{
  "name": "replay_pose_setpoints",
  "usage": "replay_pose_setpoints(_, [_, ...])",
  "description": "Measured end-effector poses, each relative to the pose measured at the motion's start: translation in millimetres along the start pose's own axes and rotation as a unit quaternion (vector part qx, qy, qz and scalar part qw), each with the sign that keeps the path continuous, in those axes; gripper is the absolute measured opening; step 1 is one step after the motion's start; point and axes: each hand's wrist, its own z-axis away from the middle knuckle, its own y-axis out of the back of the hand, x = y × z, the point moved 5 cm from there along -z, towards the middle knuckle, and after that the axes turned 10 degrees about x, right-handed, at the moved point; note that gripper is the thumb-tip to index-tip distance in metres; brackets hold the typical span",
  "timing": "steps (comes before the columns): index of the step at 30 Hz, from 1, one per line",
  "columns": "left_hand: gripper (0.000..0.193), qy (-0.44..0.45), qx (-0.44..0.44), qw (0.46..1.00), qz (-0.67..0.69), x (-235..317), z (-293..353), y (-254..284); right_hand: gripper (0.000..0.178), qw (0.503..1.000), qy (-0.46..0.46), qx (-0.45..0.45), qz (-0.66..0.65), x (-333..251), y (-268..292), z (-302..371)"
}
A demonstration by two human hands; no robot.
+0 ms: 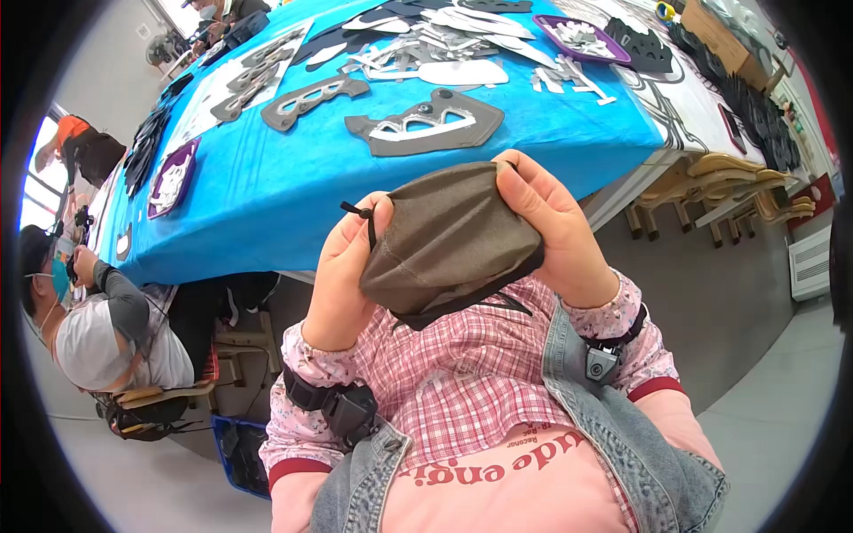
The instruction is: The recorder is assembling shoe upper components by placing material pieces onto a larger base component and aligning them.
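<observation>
A brown-olive cloth piece (455, 233) with pleat-like folds and black edging is stretched between my two hands, in front of my chest. It looks like a pouch or a cloth mask; I cannot tell which. My left hand (342, 271) grips its left side, where a short black cord loops out near the thumb. The upper right corner is pinched by my right hand (562, 233), thumb on the near face. Just beyond, on the table, lies a grey shaped piece (484, 127) with a white cut-out frame on it. A similar grey piece (311, 99) sits farther left.
A blue-covered table (569, 151) fills the far side, with heaped white strips (418, 49) and purple trays (577, 37) (171, 178). At the left a masked person (115, 329) sits on a stool. Wooden stools (711, 178) stand right; a blue crate (240, 453) is on the floor.
</observation>
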Motion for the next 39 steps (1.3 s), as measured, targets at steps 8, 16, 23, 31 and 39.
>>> replay_pose_setpoints(8, [0.041, -0.013, -0.041, 0.999, -0.018, 0.1, -0.7, 3.3, 0.02, 1.0, -0.006, -0.004, -0.023, -5.0, -5.6, 9.3])
replay_pose_setpoints(16, [0.038, -0.269, -0.047, 0.936, -0.22, 40.1, 10.6, 0.4, 0.016, 0.947, 0.184, 0.116, 0.237, -29.1, 8.5, 3.3])
replay_pose_setpoints(23, [0.03, -0.368, -0.173, 0.732, -0.548, 41.3, 26.4, -31.6, 0.019, 0.778, 0.397, 0.084, 0.479, -50.5, -28.5, -2.3])
replay_pose_setpoints(31, [0.042, -0.204, 0.063, 0.948, -0.238, 9.5, 19.1, 16.8, 0.017, 0.582, 0.563, -0.165, 0.563, 14.8, -91.7, 49.1])
replay_pose_setpoints(39, [0.048, -0.2, 0.061, 0.966, -0.154, 13.9, 24.3, 32.9, 0.016, 0.601, 0.553, -0.189, 0.545, 22.7, -86.2, 43.7])
